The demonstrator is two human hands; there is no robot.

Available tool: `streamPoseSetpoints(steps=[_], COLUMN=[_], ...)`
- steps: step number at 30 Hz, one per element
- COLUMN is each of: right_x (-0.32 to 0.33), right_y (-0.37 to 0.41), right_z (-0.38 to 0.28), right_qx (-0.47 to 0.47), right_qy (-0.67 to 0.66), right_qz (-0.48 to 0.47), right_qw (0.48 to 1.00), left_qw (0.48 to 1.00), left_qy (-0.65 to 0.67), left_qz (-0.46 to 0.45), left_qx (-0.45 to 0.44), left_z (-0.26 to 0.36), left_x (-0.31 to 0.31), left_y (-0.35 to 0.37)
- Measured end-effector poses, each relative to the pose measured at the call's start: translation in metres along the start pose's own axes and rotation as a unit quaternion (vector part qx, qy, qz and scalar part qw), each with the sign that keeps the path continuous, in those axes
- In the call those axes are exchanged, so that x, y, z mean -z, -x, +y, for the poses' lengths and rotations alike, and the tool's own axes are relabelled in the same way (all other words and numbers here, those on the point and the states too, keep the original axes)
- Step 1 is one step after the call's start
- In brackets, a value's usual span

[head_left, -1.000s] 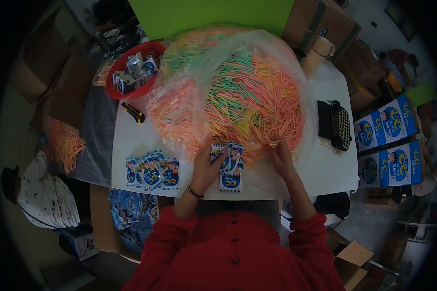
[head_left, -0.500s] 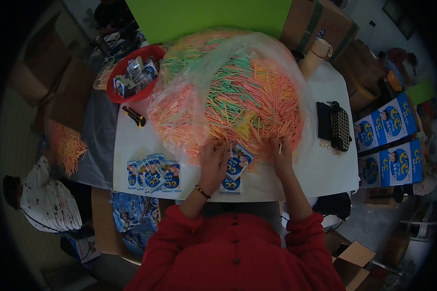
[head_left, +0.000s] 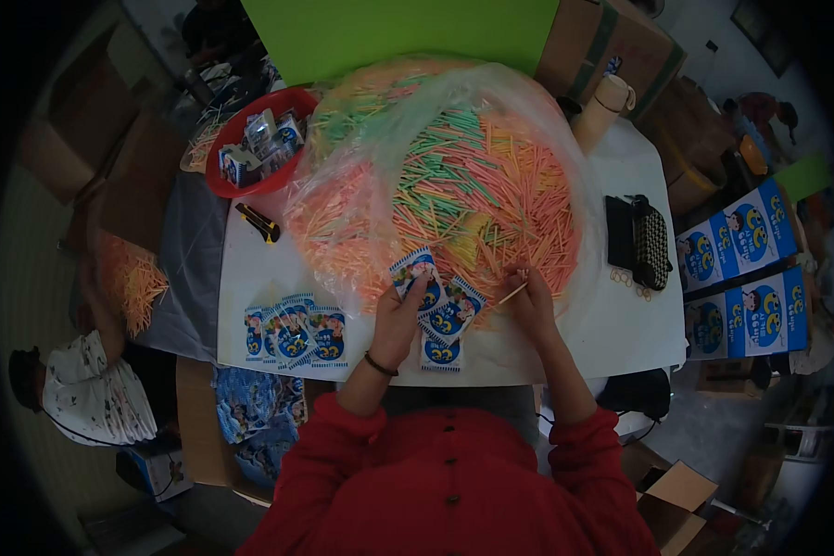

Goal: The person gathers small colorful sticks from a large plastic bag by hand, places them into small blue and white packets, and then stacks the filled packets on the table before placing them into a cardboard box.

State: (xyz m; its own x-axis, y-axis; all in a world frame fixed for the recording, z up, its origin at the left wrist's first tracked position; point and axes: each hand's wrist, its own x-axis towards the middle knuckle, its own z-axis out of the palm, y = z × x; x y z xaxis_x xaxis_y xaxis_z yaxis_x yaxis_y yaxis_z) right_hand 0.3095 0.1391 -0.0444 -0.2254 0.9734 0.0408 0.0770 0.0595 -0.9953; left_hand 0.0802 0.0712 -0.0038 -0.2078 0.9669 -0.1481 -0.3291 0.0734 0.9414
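My left hand (head_left: 398, 318) pinches a small blue-and-white printed packet (head_left: 411, 267) in front of the sticks. Just beside it, another packet (head_left: 454, 311) lies tilted over a lower packet (head_left: 442, 356) near the table's front edge. My right hand (head_left: 534, 310) has its fingers closed on a thin pale stick (head_left: 511, 294), which points down toward the left. Both hands are at the front of a big clear plastic bag (head_left: 510, 88) laid open. Heaped in it are thin pink, green, yellow and orange sticks (head_left: 454, 171). Several overlapping packets (head_left: 295, 335) lie to the left.
A red basin (head_left: 267, 183) holding small packs stands at the table's back left, near a yellow-and-black box cutter (head_left: 258, 223). On the right are a beige bottle (head_left: 605, 109) and a checked pouch (head_left: 651, 246). Another person (head_left: 99, 394) works at the left, beside orange sticks (head_left: 132, 283).
My left hand has come back slightly from the sticks and now holds up a packet. My right hand has turned inward, a pale stick showing in its fingers.
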Motion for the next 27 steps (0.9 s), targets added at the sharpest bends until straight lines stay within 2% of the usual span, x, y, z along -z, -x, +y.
streamPoseSetpoints(steps=[1,2,3,4,5,6,8,10,12,13,15,16,17,18,19,21,22,24,25,27], right_x=[0.002,0.005,0.007,0.011,0.018,0.020,0.016,0.014,0.019,0.025,0.034,0.035,0.036,0.037,0.038,0.041,0.040,0.035,0.034,0.033], right_y=[-0.003,-0.007,-0.011,-0.016,-0.020,-0.022,-0.018,-0.013,-0.008,-0.006,-0.001,0.002,0.006,0.008,0.010,0.012,0.011,0.002,-0.004,-0.012], right_z=[-0.009,-0.020,-0.028,-0.028,-0.028,-0.036,-0.049,-0.048,-0.032,-0.030,-0.031,-0.040,-0.053,-0.060,-0.061,-0.061,-0.059,-0.052,-0.050,-0.046], right_qx=[0.000,-0.068,-0.135,-0.135,-0.183,-0.224,-0.250,-0.279,-0.199,-0.200,-0.203,-0.204,-0.114,-0.015,-0.016,0.079,0.079,0.128,0.129,0.116], right_qy=[0.000,-0.090,-0.180,-0.180,-0.332,-0.475,-0.467,-0.458,-0.433,-0.433,-0.166,-0.166,0.092,0.344,0.344,0.465,0.466,0.539,0.539,0.589], right_qz=[0.001,0.070,0.136,0.135,0.127,0.116,0.135,0.153,0.028,0.028,0.032,0.033,-0.009,-0.051,-0.052,-0.162,-0.162,-0.204,-0.204,-0.233], right_qw=[1.000,0.991,0.965,0.965,0.917,0.843,0.837,0.830,0.879,0.878,0.964,0.964,0.989,0.938,0.937,0.867,0.866,0.807,0.807,0.765], left_qw=[0.996,0.983,0.983,0.975,0.965,0.965,0.961,0.953,0.943,0.934,0.924,0.938,0.950,0.950,0.955,0.959,0.962,0.965,0.965,0.967], left_qy=[0.074,0.147,0.147,0.179,0.210,0.210,0.213,0.247,0.279,0.296,0.312,0.278,0.243,0.244,0.227,0.211,0.198,0.185,0.180,0.172], left_qz=[0.001,0.003,0.004,-0.023,-0.050,-0.051,-0.080,-0.069,-0.057,-0.055,-0.052,-0.047,-0.041,-0.040,-0.038,-0.035,-0.041,-0.047,-0.046,-0.045], left_qx=[0.056,0.111,0.110,0.128,0.146,0.145,0.155,0.162,0.171,0.191,0.213,0.203,0.192,0.193,0.188,0.184,0.183,0.182,0.183,0.184], left_z=[0.010,0.016,0.014,0.010,0.007,0.007,0.007,0.010,0.010,0.010,0.012,0.013,0.014,0.015,0.016,0.015,0.013,0.011,0.009,0.007], left_x=[-0.004,-0.006,-0.004,0.000,0.002,0.001,0.000,-0.002,-0.002,0.000,0.005,0.008,0.011,0.015,0.018,0.019,0.019,0.016,0.012,0.009], left_y=[0.001,0.001,0.000,-0.002,-0.003,-0.002,-0.002,0.002,0.004,0.005,0.008,0.011,0.013,0.014,0.016,0.017,0.016,0.015,0.015,0.015])
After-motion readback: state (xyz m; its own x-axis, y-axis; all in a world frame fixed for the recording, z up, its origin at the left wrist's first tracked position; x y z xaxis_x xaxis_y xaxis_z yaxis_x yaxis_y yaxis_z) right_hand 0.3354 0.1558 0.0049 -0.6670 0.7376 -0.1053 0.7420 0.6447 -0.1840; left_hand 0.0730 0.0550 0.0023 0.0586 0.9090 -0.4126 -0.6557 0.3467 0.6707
